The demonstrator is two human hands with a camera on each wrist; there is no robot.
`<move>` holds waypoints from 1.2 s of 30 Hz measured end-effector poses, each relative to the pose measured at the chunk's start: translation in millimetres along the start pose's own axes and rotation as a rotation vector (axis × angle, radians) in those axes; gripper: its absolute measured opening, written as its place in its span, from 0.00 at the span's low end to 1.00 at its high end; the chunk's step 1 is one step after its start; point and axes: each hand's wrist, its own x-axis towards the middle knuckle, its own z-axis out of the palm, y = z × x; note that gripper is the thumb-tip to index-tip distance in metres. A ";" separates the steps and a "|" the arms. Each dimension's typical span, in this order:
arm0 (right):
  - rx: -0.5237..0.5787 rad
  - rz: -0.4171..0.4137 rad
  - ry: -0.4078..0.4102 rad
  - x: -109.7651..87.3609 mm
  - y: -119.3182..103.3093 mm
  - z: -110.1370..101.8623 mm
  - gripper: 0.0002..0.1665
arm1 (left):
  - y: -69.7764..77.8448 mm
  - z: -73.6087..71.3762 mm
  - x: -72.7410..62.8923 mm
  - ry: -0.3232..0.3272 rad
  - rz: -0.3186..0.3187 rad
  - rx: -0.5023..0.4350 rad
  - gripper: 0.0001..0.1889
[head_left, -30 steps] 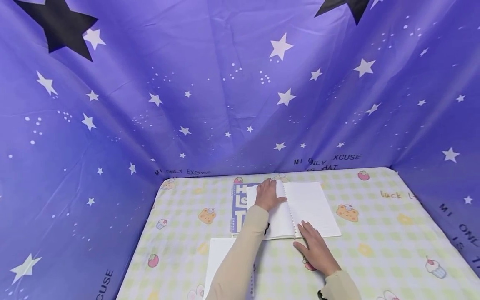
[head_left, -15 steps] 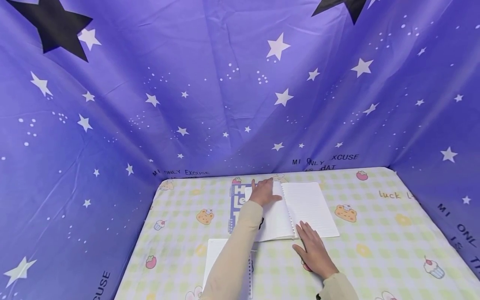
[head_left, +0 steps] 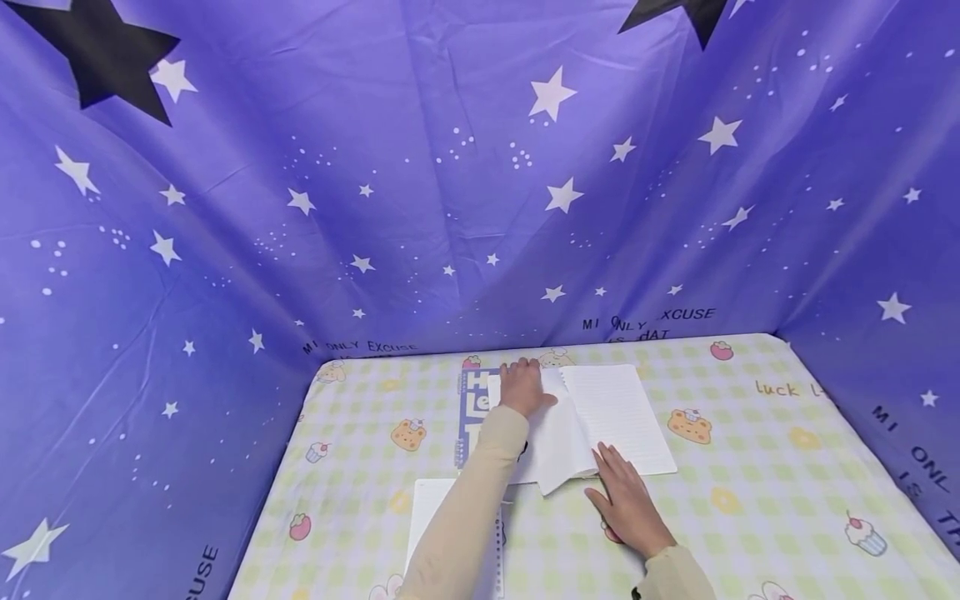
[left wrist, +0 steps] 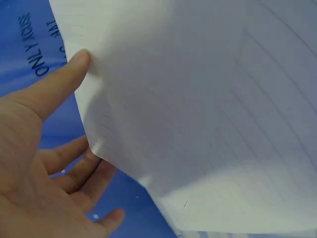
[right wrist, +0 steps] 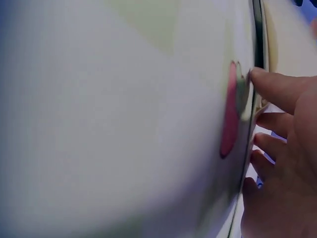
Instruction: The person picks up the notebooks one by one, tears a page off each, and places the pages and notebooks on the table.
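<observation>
An open lined notebook [head_left: 618, 412] lies on the checked tablecloth [head_left: 750, 467]. My left hand [head_left: 522, 387] is at the notebook's top left and holds a lifted page [head_left: 558, 454]. In the left wrist view the thumb [left wrist: 79, 62] lies on the page [left wrist: 198, 124] and the fingers [left wrist: 74, 168] curl beneath it. The page's lower corner stands off the book. My right hand [head_left: 626, 500] lies flat on the cloth, fingertips at the notebook's lower edge. The right wrist view shows its straight fingers [right wrist: 277, 89] beside a red strawberry print [right wrist: 229, 114].
A blue-covered spiral book [head_left: 471, 408] lies under the notebook's left side. Another white notebook [head_left: 429, 517] sits near the front, partly under my left sleeve. Purple star-printed fabric [head_left: 450, 167] walls the table at the back and both sides.
The left page has lifted off the notebook and its lower corner now hangs over the front edge. My left hand shifted slightly left with it. The right hand stayed put.
</observation>
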 end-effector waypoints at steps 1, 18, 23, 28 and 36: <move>-0.005 0.003 -0.004 0.3 -0.6 -0.4 0.36 | -2.0 0.0 0.3 0.010 -0.014 -0.031 0.37; -0.082 -0.028 -0.056 1.2 -15.0 -1.6 0.32 | -31.6 0.8 8.7 0.089 -0.069 -0.171 0.12; -0.107 -0.012 -0.071 0.4 -17.3 -4.2 0.32 | -22.5 2.5 2.9 0.202 -0.014 -0.085 0.10; -0.079 0.011 -0.050 1.4 -11.3 -8.5 0.32 | -14.7 13.0 -0.5 0.261 0.047 0.089 0.10; -0.145 -0.030 -0.029 2.5 -4.8 -6.2 0.29 | -2.1 12.4 -10.2 0.302 0.123 0.165 0.11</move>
